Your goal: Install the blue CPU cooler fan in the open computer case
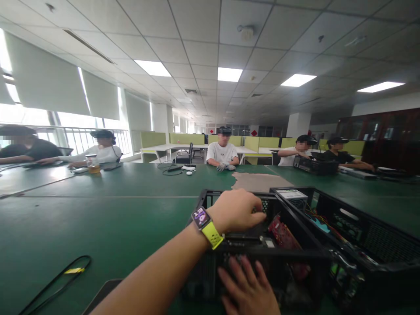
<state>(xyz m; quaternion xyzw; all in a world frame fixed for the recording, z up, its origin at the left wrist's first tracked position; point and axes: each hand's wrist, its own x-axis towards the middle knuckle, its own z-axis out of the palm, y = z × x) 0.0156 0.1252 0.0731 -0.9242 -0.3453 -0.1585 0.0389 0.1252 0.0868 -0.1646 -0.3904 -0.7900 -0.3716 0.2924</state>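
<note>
Little writing can be read: the watch (201, 217) on the left wrist shows a lit face too blurred to make out, and the white label (290, 193) on the metal power supply (298, 204) is too small to tell; two open black computer cases stand side by side on the green table (131, 218), the nearer case (239, 253) directly under the person's hands, the second case (380, 267) just to its right.

The left hand (238, 211), its watch strap bright yellow-green and perforated, reaches over the nearer case with fingers curled and thumb apart from them; whether they grip anything cannot be told; the right hand (249, 286) lies against the near side of that case, fingers spread and nothing seen clasped in them.

Inside the nearer case sits a red circuit board (284, 234), tilted; the power supply and thin coloured wires (323, 218) lie in the second.

Beyond are one flat brown sheet (259, 180) with a ragged edge, one clear jar (93, 165) of amber liquid, and five co-workers, the middle person (222, 153) in grey gloves; one black cable (49, 286) with a yellow tag (75, 271) loops at lower left.
</note>
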